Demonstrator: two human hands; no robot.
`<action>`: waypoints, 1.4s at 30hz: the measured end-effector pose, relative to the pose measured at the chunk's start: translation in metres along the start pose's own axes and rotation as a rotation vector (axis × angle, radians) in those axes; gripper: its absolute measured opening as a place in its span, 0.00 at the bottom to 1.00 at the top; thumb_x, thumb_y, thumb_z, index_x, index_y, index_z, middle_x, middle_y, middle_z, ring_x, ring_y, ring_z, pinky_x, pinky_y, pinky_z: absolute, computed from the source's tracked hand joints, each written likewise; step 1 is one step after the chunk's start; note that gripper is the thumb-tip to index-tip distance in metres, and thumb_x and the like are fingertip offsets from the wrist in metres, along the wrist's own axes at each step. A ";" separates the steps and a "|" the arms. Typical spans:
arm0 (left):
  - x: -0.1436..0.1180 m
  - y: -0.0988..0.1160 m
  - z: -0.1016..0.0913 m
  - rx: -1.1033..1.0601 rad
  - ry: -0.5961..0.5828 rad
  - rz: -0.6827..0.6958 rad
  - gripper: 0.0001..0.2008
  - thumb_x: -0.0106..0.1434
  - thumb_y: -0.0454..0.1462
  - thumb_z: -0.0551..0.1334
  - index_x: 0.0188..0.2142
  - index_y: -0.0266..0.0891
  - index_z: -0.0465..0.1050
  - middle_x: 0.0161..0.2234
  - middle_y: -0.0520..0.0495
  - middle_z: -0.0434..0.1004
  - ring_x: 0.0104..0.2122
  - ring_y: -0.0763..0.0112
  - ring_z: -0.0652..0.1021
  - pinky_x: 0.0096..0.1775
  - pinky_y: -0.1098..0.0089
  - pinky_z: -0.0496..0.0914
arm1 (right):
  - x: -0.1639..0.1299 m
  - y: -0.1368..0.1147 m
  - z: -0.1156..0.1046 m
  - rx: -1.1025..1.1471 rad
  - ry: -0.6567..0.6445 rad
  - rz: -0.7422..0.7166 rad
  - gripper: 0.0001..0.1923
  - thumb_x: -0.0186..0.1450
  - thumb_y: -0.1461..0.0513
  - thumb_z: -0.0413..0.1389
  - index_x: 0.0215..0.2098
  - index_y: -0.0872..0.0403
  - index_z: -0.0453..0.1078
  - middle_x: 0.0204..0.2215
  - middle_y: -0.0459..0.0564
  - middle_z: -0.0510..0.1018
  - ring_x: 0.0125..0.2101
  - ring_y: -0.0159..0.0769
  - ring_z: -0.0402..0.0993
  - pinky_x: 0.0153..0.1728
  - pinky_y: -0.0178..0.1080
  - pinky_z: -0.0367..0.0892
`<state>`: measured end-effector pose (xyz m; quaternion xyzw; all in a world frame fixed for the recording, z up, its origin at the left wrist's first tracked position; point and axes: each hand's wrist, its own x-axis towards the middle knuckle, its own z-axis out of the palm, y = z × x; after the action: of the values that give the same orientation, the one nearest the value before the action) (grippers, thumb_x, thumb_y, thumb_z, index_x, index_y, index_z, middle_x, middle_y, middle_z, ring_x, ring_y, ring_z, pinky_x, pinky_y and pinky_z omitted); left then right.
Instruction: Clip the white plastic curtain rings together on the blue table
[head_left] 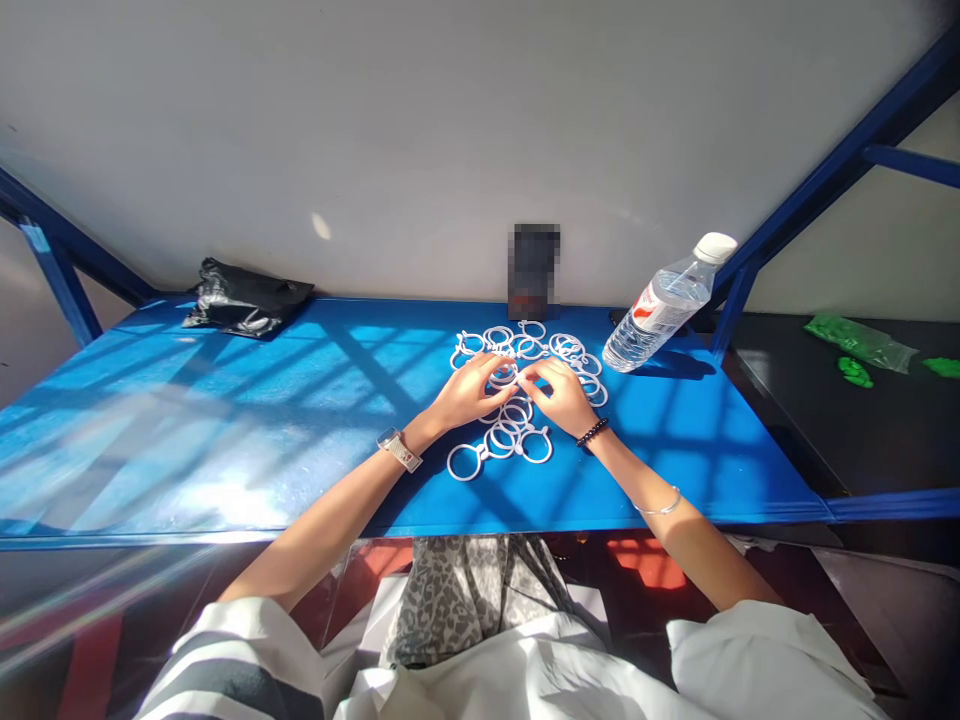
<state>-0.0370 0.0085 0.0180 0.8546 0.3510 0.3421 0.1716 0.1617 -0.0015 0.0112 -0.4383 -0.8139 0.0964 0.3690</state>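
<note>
Several white plastic rings (465, 463), each with a small eyelet, lie in a loose pile on the blue table (322, 450). My left hand (474, 388) is over the middle of the pile, thumb and fingers curled around a white ring (504, 373). From the other side, my right hand (557, 390) meets it, with its thumb and fingertips pinched close to the same ring's edge. The fingertips of both hands nearly touch. Whatever small part lies between the right fingertips is too small to make out.
A clear water bottle (664, 305) with a white cap stands tilted in view at the back right. A black plastic bag (247, 298) lies at the back left. A dark blurred object (534, 265) leans on the wall. Green packets (862, 340) rest on the dark surface at right.
</note>
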 end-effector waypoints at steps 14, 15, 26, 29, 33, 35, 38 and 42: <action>0.000 0.000 0.001 0.024 0.016 -0.009 0.16 0.62 0.40 0.60 0.49 0.38 0.69 0.47 0.42 0.76 0.46 0.61 0.75 0.49 0.61 0.71 | 0.000 0.001 0.001 0.004 -0.007 -0.004 0.11 0.68 0.56 0.52 0.32 0.51 0.72 0.30 0.49 0.79 0.36 0.42 0.73 0.41 0.45 0.65; 0.000 0.000 0.001 0.030 0.021 -0.011 0.16 0.62 0.40 0.60 0.49 0.37 0.69 0.47 0.42 0.76 0.46 0.61 0.76 0.49 0.61 0.71 | 0.000 0.001 0.001 0.005 -0.010 -0.006 0.12 0.68 0.56 0.52 0.32 0.51 0.72 0.30 0.50 0.79 0.36 0.42 0.73 0.41 0.45 0.65; 0.000 -0.001 0.000 0.127 0.050 -0.038 0.16 0.62 0.43 0.61 0.46 0.37 0.70 0.41 0.43 0.75 0.40 0.63 0.75 0.42 0.64 0.71 | 0.000 0.001 0.001 0.022 0.021 -0.012 0.14 0.68 0.53 0.52 0.32 0.51 0.72 0.30 0.50 0.78 0.36 0.42 0.73 0.41 0.45 0.66; 0.001 -0.001 -0.001 0.051 0.031 -0.030 0.16 0.64 0.43 0.60 0.47 0.36 0.71 0.42 0.42 0.75 0.42 0.62 0.75 0.44 0.64 0.71 | 0.001 -0.003 -0.001 0.035 0.051 -0.006 0.12 0.68 0.54 0.52 0.32 0.51 0.72 0.29 0.50 0.78 0.35 0.42 0.73 0.40 0.44 0.67; 0.003 0.000 0.001 -0.126 -0.051 -0.048 0.17 0.67 0.45 0.55 0.47 0.36 0.72 0.40 0.44 0.76 0.39 0.66 0.75 0.41 0.67 0.70 | 0.001 -0.008 -0.005 0.053 0.094 0.004 0.10 0.68 0.56 0.53 0.32 0.52 0.71 0.29 0.50 0.77 0.35 0.41 0.73 0.38 0.43 0.67; 0.004 0.001 0.003 -0.183 -0.079 -0.053 0.18 0.69 0.46 0.52 0.43 0.36 0.73 0.36 0.45 0.76 0.36 0.68 0.75 0.40 0.67 0.69 | 0.001 -0.009 -0.007 0.069 0.096 0.002 0.10 0.67 0.57 0.53 0.31 0.53 0.70 0.29 0.50 0.77 0.35 0.41 0.72 0.37 0.43 0.67; 0.004 0.003 0.005 -0.235 -0.128 -0.075 0.21 0.71 0.47 0.47 0.33 0.35 0.71 0.30 0.47 0.73 0.30 0.70 0.72 0.36 0.69 0.67 | 0.001 -0.010 -0.007 0.108 0.074 0.027 0.10 0.68 0.57 0.52 0.31 0.52 0.69 0.29 0.49 0.76 0.34 0.40 0.72 0.36 0.41 0.68; 0.003 0.004 0.007 -0.296 -0.178 -0.131 0.22 0.71 0.47 0.46 0.29 0.37 0.67 0.27 0.48 0.71 0.27 0.71 0.70 0.32 0.70 0.66 | 0.000 -0.010 -0.006 0.135 0.041 0.064 0.11 0.68 0.57 0.52 0.30 0.52 0.68 0.28 0.48 0.74 0.33 0.39 0.71 0.35 0.41 0.67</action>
<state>-0.0284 0.0073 0.0169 0.8222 0.3351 0.3010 0.3479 0.1594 -0.0086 0.0208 -0.4402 -0.7833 0.1538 0.4111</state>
